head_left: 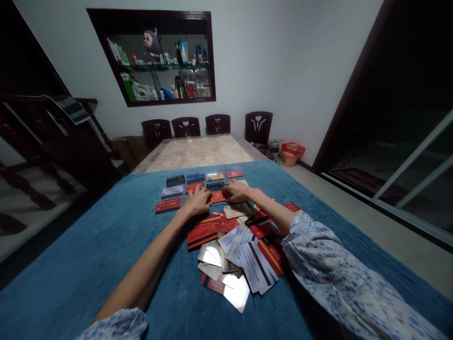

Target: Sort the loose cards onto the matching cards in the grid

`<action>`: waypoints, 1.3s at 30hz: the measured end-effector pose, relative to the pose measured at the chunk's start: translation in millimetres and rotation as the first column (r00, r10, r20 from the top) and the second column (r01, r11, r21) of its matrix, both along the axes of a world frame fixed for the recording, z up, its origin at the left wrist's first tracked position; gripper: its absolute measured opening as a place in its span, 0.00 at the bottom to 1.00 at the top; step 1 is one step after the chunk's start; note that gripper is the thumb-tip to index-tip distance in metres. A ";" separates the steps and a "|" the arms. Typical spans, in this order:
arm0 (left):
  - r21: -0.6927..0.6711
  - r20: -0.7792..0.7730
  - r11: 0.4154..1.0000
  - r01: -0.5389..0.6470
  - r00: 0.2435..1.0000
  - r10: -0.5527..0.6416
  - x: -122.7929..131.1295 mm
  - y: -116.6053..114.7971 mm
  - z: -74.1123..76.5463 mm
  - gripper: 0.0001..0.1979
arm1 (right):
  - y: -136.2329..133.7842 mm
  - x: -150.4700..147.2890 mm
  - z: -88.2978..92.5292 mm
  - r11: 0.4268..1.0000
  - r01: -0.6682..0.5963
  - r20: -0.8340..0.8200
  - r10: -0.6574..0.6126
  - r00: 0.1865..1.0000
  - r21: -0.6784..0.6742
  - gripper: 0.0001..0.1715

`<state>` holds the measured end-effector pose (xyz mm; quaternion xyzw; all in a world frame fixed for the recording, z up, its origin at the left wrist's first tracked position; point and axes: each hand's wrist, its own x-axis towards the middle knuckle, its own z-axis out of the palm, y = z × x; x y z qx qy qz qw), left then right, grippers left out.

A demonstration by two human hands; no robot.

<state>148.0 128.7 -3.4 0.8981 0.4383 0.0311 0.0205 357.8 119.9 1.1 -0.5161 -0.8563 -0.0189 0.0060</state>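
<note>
A red card [217,197] lies flat between my two hands, at the front of rows of sorted cards. The fingers of my left hand [198,200] press on its left edge. On its right edge my right hand [236,191] closes with bent fingers. Behind them sit small stacks: black [176,180], blue [196,178], yellow [215,177] and red [234,174]. To the left are a pale stack [172,191] and a red stack [169,205]. My left hand partly covers another card. Nearer me spreads a loose pile of mixed cards [253,259], some face down with magnetic stripes.
A blue cloth [106,245] covers the near part of the table; its patterned top [208,151] shows beyond. Dark chairs [186,127] stand along the far side. A shelf niche [170,65] holds bottles and a plush toy. An orange bucket [290,158] stands at right.
</note>
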 end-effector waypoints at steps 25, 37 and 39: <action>0.036 0.049 0.999 -0.009 0.999 0.007 -2.9 -10.1 -1.0 0.11 | -1.8 -1.6 -2.1 0.999 0.033 -0.011 -0.033 0.999 -0.021 0.15; 0.175 0.152 0.981 0.089 0.982 -0.116 -22.4 -34.8 5.4 0.12 | -38.4 3.0 7.3 0.991 0.046 -0.137 -0.028 0.990 0.127 0.17; 0.188 0.167 0.977 0.101 0.977 -0.134 -27.3 -42.8 5.3 0.12 | -47.1 0.5 6.3 0.986 0.019 -0.166 0.009 0.986 0.167 0.12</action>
